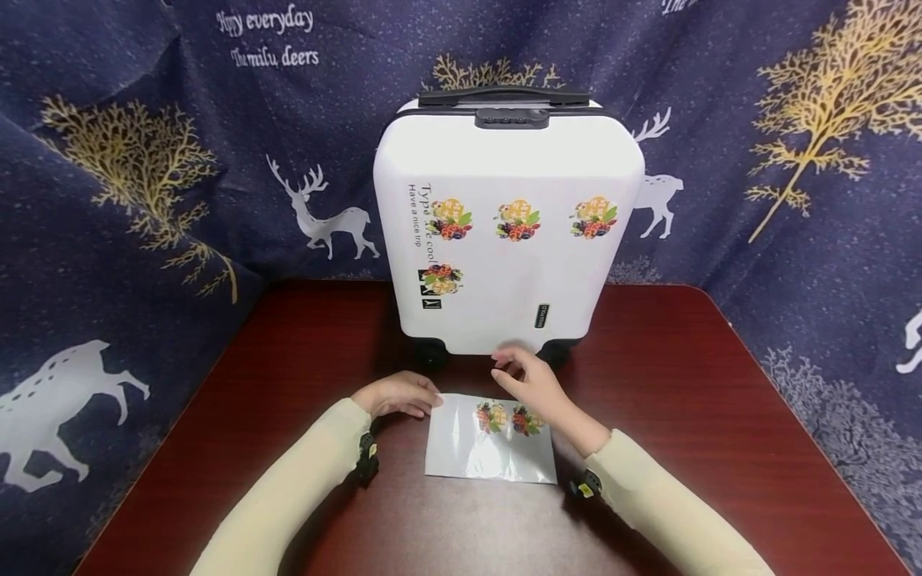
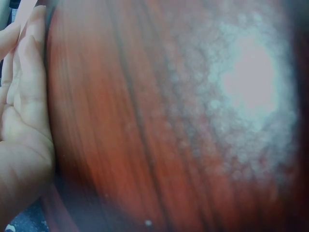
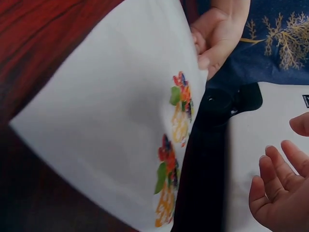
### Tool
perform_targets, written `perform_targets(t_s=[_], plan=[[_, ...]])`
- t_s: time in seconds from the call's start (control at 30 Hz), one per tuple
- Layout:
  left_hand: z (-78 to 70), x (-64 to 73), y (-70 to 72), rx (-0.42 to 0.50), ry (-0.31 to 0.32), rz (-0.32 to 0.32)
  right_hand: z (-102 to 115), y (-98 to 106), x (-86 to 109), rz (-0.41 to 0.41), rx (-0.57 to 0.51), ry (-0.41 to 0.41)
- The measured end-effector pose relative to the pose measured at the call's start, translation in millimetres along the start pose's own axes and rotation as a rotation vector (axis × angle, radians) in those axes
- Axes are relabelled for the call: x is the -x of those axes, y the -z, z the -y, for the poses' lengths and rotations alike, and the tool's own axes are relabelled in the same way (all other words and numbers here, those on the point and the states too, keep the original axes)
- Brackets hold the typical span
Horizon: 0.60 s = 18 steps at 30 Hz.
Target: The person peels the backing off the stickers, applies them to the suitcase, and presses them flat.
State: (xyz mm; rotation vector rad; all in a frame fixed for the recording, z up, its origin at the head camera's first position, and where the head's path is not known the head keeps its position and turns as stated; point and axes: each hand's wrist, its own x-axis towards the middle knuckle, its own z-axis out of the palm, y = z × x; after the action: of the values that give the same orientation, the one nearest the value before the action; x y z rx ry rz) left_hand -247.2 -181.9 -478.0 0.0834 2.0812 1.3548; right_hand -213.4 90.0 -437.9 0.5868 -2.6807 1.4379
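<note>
With thumb and fingers, my left hand pinches the upper left corner of a white sticker sheet over the table. Two fruit stickers show on the sheet, near its far edge. Above the sheet's upper right part is my right hand, its fingers loosely bent and holding nothing; the right wrist view shows its fingers spread apart in front of the suitcase. The white suitcase stands upright behind both hands. Its front bears three fruit stickers in a row and another fruit sticker lower left.
The reddish-brown table carries the suitcase and shines under the light. A dark blue cloth with deer and trees hangs behind and at the sides. The suitcase has a black top handle, a combination lock and black wheels.
</note>
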Motion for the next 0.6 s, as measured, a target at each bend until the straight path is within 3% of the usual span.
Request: perform_targets(t_s=[0.6], plan=[[0.8, -0.4, 1.3, -0.009, -0.008, 0.008, -19, -4, 9.5, 0.056, 0.081, -0.047]])
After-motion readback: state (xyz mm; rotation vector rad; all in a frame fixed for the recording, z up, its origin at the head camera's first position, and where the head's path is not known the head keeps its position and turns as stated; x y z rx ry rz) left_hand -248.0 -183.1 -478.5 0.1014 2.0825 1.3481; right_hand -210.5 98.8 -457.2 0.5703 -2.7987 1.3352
